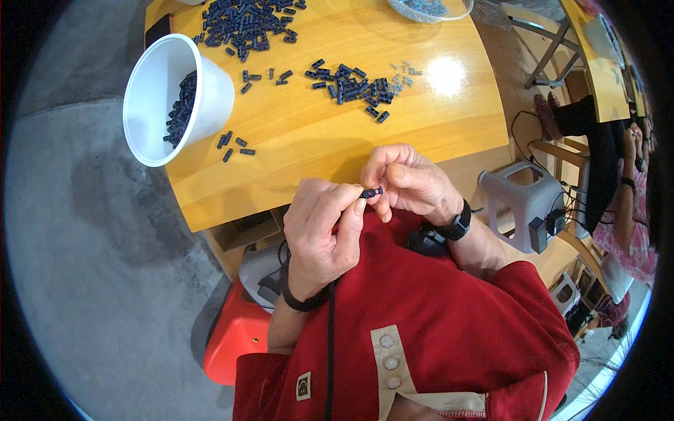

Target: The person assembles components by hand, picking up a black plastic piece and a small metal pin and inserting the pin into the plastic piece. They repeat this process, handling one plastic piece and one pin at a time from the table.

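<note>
Just in front of the table's near edge, my left hand pinches a small dark plastic part between thumb and forefinger. It is short and roughly cylindrical, with a reddish spot on its side. My right hand is curled close to the part's free end, thumb and fingertips drawn together. Whatever those fingertips hold, if anything, is too small to make out. Beyond the hands lies a loose group of similar dark parts, with tiny clear pieces at its right side.
A white tub of dark parts lies tipped at the yellow table's left edge. A larger dark heap and a clear bowl are at the far side. A grey stool stands right; other people sit beyond it.
</note>
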Demonstrator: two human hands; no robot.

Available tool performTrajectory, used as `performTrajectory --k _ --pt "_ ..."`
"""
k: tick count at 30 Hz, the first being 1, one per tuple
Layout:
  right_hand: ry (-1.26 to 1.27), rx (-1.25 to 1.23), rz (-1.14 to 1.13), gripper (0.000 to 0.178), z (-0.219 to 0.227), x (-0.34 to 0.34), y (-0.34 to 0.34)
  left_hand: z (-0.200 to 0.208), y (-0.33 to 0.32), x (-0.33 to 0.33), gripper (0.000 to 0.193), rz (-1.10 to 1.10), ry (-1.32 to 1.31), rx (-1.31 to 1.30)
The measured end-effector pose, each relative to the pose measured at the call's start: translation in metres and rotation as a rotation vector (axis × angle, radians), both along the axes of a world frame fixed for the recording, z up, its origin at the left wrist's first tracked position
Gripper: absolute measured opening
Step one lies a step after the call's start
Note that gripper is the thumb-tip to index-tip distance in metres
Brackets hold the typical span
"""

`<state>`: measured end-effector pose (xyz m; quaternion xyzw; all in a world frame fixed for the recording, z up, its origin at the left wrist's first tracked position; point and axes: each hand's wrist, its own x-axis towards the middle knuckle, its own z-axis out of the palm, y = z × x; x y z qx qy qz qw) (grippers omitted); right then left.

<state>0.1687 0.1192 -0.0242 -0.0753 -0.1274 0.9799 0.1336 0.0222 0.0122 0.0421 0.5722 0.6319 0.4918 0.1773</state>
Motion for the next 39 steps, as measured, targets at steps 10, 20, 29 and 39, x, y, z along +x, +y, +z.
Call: performTrajectory --k 10,20,29,39 --pt "0.028 0.077 0.129 0.039 -0.001 -0.01 -0.002 0.001 -0.002 -0.005 0.026 0.001 0.248 0.081" --pt "-0.096 0.026 0.202 0.037 0.01 -0.01 -0.002 -0.007 -0.004 -0.008 0.034 -0.074 0.321 0.072" --pt "-0.094 0.042 0.269 0.045 0.012 -0.019 -0.003 -0.008 -0.004 -0.014 0.026 -0.136 0.199 0.074" --pt "-0.103 -0.05 0.252 0.034 0.012 -0.036 -0.005 -0.02 -0.01 -0.026 0.029 -0.075 0.113 0.106"
